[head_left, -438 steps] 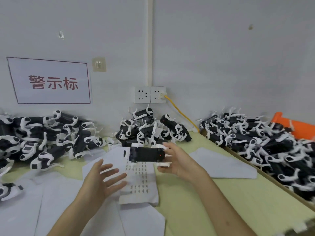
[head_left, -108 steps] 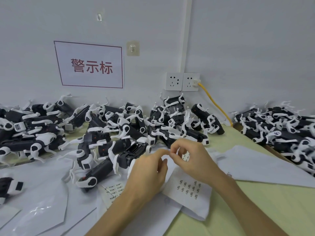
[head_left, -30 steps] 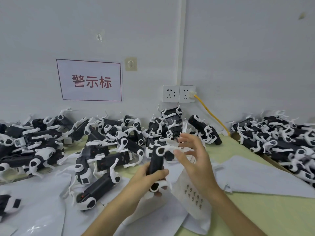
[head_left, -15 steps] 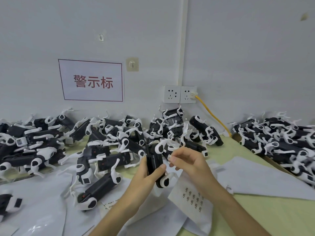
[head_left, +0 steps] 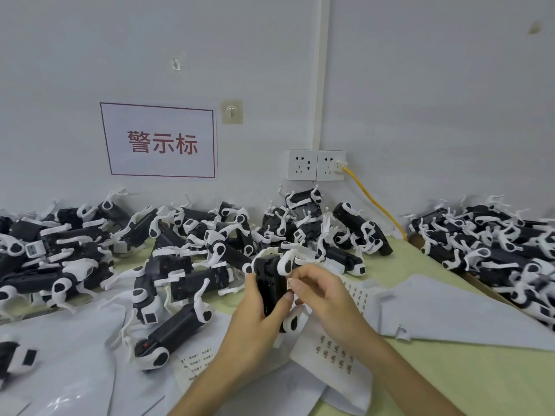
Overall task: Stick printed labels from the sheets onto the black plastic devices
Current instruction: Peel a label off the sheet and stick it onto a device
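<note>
The pale green counter (head_left: 450,373) is carrying black plastic devices with white clips in two masses, the left heap (head_left: 75,253) sprawling along the wall and the right heap (head_left: 495,244) lying apart. That gap is probably keeping labelled and unlabelled stock from mixing, though I cannot tell which is which. White sheets (head_left: 465,310) are lying loose across the front. The label sheet (head_left: 333,352) is sitting directly beneath the hands, so the next label is within easy reach. The left hand (head_left: 255,328) is wrapping its fingers and thumb round one device (head_left: 270,283), holding it upright above the sheets with a black face toward the person, which is giving the other hand a steady surface to work on. The right hand (head_left: 324,295) is pinching a small printed label (head_left: 290,284) between thumb and forefinger, holding it right at the device's side, apparently lining it up for pressing down. Whether it is already sticking I cannot tell.
</note>
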The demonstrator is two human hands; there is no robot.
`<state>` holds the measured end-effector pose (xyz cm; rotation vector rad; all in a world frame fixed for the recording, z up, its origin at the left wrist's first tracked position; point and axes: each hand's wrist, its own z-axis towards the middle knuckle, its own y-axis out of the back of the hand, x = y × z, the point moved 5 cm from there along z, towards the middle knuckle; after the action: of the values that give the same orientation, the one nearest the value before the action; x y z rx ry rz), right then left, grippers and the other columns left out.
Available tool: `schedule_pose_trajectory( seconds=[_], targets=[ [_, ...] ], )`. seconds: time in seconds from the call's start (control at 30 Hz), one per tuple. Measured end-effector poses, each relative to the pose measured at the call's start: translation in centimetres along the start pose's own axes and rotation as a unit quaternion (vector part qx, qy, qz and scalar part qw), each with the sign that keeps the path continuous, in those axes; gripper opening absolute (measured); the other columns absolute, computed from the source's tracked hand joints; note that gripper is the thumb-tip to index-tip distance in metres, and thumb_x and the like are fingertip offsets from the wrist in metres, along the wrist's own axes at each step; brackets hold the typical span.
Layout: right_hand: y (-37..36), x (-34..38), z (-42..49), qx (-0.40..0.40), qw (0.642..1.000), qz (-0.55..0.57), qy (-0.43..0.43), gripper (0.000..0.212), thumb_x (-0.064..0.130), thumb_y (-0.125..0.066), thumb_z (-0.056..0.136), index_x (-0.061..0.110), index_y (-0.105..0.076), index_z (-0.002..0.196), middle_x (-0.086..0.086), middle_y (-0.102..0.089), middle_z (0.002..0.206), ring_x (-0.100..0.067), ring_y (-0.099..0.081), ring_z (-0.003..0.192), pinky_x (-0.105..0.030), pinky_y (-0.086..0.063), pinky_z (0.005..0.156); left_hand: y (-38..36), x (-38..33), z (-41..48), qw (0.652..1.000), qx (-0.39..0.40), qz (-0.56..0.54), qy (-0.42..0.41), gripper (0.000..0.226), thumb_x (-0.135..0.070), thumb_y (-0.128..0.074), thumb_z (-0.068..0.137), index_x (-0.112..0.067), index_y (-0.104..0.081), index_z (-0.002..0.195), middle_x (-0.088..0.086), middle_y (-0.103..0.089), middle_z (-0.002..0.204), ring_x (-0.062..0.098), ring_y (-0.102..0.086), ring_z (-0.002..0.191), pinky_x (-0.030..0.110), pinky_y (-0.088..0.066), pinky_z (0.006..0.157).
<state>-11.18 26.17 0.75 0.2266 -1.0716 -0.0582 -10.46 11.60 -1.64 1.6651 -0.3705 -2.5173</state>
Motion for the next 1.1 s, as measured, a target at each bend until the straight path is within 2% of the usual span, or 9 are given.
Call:
schedule_pose_trajectory(
  seconds=[0.13, 0.3, 0.47, 0.7, 0.9, 1.0, 1.1],
  targets=[
    [-0.18, -0.01, 0.03, -0.003, 1.000, 0.000, 0.003, 0.014, 0.026, -0.059, 0.094, 0.014, -0.067, 0.093, 0.007, -0.064, 0.079, -0.009, -0.062, 0.078, -0.041, -0.056, 0.080, -0.14, 0.08, 0.05, 1.000, 0.001, 0.012, 0.001, 0.022, -0.039, -0.062, 0.099, -0.030, -0.046, 0.112, -0.020, -0.068, 0.090, 0.001, -0.064, 0.078, 0.026, -0.053, 0.073],
    [-0.25, 0.00, -0.07, 0.000, 1.000, -0.006, 0.014, 0.010, 0.023, -0.058, 0.096, 0.018, -0.065, 0.090, 0.013, -0.062, 0.073, -0.001, -0.061, 0.070, -0.019, -0.052, 0.068, -0.12, -0.19, -0.15, 1.000, 0.002, 0.024, -0.002, 0.037, -0.057, -0.057, 0.086, -0.033, -0.044, 0.111, -0.016, -0.067, 0.090, 0.006, -0.064, 0.078, 0.036, -0.055, 0.075],
    [-0.31, 0.05, -0.05, 0.001, 1.000, -0.006, 0.012, 0.016, 0.030, -0.058, 0.093, 0.037, -0.064, 0.079, 0.016, -0.058, 0.070, -0.001, -0.056, 0.068, -0.016, -0.049, 0.066, -0.18, -0.40, -0.21, 1.000, 0.004, 0.026, -0.009, 0.050, -0.069, -0.054, 0.075, -0.035, -0.043, 0.111, -0.018, -0.067, 0.093, 0.006, -0.065, 0.082, 0.038, -0.056, 0.078],
    [-0.30, -0.12, -0.07, 0.002, 1.000, 0.006, 0.001, 0.014, 0.030, -0.057, 0.093, 0.034, -0.065, 0.082, 0.009, -0.059, 0.074, -0.007, -0.060, 0.073, -0.024, -0.056, 0.069, -0.13, -0.26, -0.17, 0.999, -0.001, 0.033, -0.013, 0.036, -0.066, -0.053, 0.078, -0.043, -0.040, 0.103, -0.020, -0.068, 0.091, 0.004, -0.064, 0.081, 0.029, -0.052, 0.071],
    [-0.34, 0.10, -0.17, 0.006, 1.000, 0.017, -0.010, 0.014, 0.030, -0.058, 0.093, 0.032, -0.066, 0.082, 0.009, -0.062, 0.075, -0.008, -0.063, 0.074, -0.028, -0.057, 0.071, -0.05, -0.26, -0.17, 0.999, -0.002, 0.030, -0.013, 0.034, -0.058, -0.055, 0.085, -0.037, -0.042, 0.108, -0.017, -0.069, 0.093, 0.005, -0.065, 0.082, 0.033, -0.054, 0.075],
    [-0.32, 0.15, -0.16, 0.001, 0.999, 0.029, -0.023, 0.012, 0.027, -0.061, 0.096, 0.026, -0.068, 0.086, 0.008, -0.063, 0.076, -0.011, -0.062, 0.077, -0.037, -0.057, 0.080, -0.09, -0.32, -0.15, 1.000, 0.002, 0.023, -0.013, 0.030, -0.051, -0.057, 0.090, -0.034, -0.043, 0.109, -0.019, -0.069, 0.094, 0.003, -0.066, 0.082, 0.031, -0.054, 0.074],
    [-0.32, 0.12, -0.19, 0.006, 0.998, 0.043, -0.039, 0.012, 0.020, -0.062, 0.098, 0.015, -0.068, 0.090, 0.007, -0.065, 0.078, -0.013, -0.064, 0.078, -0.046, -0.056, 0.086, -0.05, -0.30, -0.10, 1.000, -0.003, 0.013, 0.003, 0.035, -0.054, -0.057, 0.087, -0.032, -0.045, 0.111, -0.018, -0.070, 0.092, 0.004, -0.066, 0.083, 0.034, -0.056, 0.077]
  ],
)
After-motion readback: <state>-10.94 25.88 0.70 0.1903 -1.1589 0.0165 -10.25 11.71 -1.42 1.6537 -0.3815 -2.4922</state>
